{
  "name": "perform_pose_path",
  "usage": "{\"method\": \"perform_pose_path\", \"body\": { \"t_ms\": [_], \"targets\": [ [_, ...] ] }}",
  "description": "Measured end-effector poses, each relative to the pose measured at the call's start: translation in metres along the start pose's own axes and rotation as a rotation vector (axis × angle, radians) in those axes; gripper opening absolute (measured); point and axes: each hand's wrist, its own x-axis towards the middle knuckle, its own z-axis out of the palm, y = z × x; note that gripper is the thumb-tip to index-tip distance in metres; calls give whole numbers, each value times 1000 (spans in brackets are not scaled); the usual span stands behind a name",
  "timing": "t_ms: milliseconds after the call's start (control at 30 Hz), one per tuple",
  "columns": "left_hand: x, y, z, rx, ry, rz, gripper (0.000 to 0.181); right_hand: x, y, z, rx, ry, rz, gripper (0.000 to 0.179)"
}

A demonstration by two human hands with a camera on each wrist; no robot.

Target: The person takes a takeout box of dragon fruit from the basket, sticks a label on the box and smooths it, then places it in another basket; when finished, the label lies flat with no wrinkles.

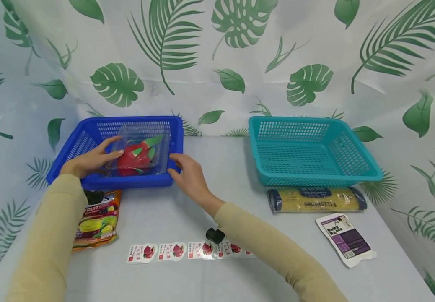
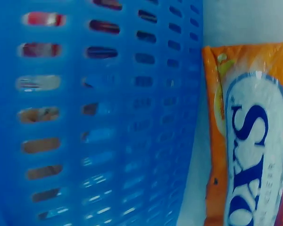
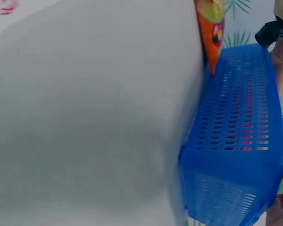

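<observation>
A clear plastic box [image 1: 161,147] with red and green pieces [image 1: 134,157] inside sits in the blue basket [image 1: 127,182]. My left hand [image 1: 89,161] reaches over the basket's left side and holds the box by its left edge, thumb on the lid. Its other fingers are mostly hidden down in the basket. My right hand [image 1: 192,178] is at the basket's right rim, thumb and forefinger apart, off the box. In the left wrist view the slotted basket wall [image 2: 118,136] hides most of the contents; the right wrist view shows the basket [image 3: 236,117] from outside.
An orange fruit candy bag [image 1: 98,222] lies before the blue basket. A strip of dragon fruit stickers [image 1: 176,251] runs along the front, partly under my right forearm. At right are a teal basket [image 1: 293,159], a spaghetti pack [image 1: 319,200] and a white-and-purple pouch [image 1: 343,239].
</observation>
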Motion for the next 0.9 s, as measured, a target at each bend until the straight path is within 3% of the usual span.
{"method": "perform_pose_path", "body": {
  "t_ms": [400, 700, 900],
  "targets": [
    [-2, -5, -2, -94, 108, 90, 70, -4, 5, 3, 51, 39, -37, 40],
    [-10, 20, -10, -39, 251, 194, 68, -6, 8, 5, 118, 68, -28, 41],
    [-11, 39, -14, -23, 285, 258, 64, -7, 9, 4, 171, 76, -27, 42]
  ]
}}
